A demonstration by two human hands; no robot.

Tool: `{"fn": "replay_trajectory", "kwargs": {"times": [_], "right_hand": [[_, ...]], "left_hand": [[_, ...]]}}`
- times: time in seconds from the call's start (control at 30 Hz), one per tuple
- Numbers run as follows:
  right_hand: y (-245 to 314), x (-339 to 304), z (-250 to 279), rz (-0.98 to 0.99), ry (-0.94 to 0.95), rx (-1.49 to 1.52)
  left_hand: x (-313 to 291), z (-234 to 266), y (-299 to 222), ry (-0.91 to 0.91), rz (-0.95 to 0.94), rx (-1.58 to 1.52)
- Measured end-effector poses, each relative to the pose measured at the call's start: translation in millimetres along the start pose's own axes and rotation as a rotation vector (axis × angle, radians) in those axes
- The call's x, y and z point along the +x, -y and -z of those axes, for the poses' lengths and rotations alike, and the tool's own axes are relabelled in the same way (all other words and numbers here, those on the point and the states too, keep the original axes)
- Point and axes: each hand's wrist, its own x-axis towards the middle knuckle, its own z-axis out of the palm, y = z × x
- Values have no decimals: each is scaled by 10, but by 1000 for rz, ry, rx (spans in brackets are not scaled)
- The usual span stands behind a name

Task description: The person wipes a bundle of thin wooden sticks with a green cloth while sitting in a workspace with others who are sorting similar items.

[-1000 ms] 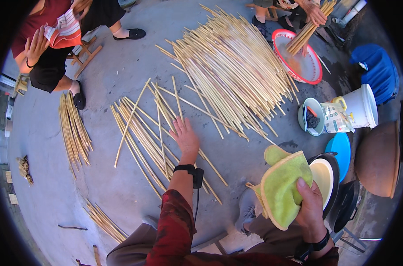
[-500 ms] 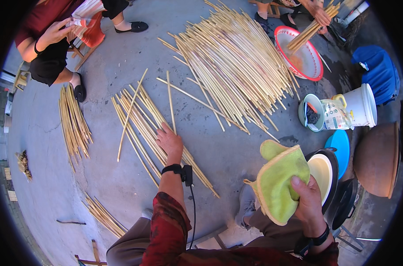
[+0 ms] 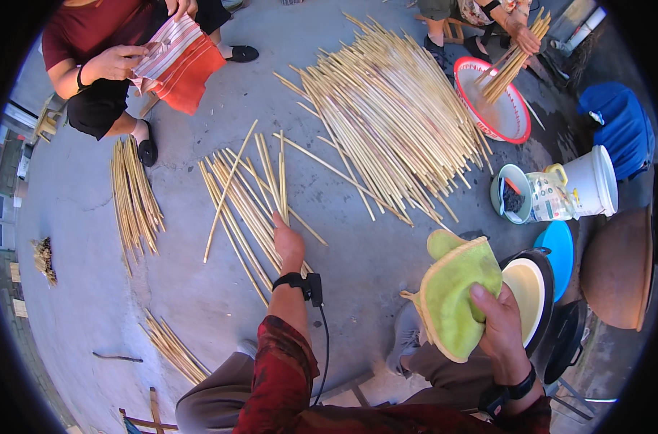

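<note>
My left hand [image 3: 289,244] is over the middle bundle of pale peeled sticks [image 3: 244,202], its fingers closed around the near ends of a few thin sticks [image 3: 270,176] that point away from me. The fingertips are partly hidden behind the back of the hand. In my right hand [image 3: 504,325] is a folded green cloth [image 3: 452,300] with a yellow edge, pinched under the thumb and held above the floor. One loose stick [image 3: 230,192] lies slantwise across the bundle's left side.
A broad heap of sticks [image 3: 394,116] covers the floor ahead. Smaller bundles [image 3: 135,202] lie left. One co-worker holds a striped red cloth [image 3: 188,69]; another dips sticks in a red-rimmed basin [image 3: 517,119]. A white bucket [image 3: 593,181], cream bowl [image 3: 526,289] and clay pot [image 3: 618,267] stand right.
My left hand has gone from lying spread on the bundle to gripping a few sticks, which have shifted apart from the others. The left co-worker's cloth has opened out and hangs lower.
</note>
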Motion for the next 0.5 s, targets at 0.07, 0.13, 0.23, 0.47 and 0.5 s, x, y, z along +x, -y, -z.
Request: {"fn": "replay_trajectory", "kwargs": {"times": [0.07, 0.13, 0.23, 0.47, 0.5], "right_hand": [[10, -21, -22, 4, 5, -4], [3, -41, -39, 8, 11, -7], [-36, -54, -67, 19, -5, -60], [-130, 40, -196, 38, 186, -63], [-170, 82, -206, 26, 202, -30]], "left_hand": [[-42, 68, 55, -43, -53, -32], [-96, 157, 89, -62, -56, -97], [-158, 280, 238, -45, -53, -227], [-566, 974, -24, 49, -43, -718], [-632, 1051, -83, 172, -63, -839]]}}
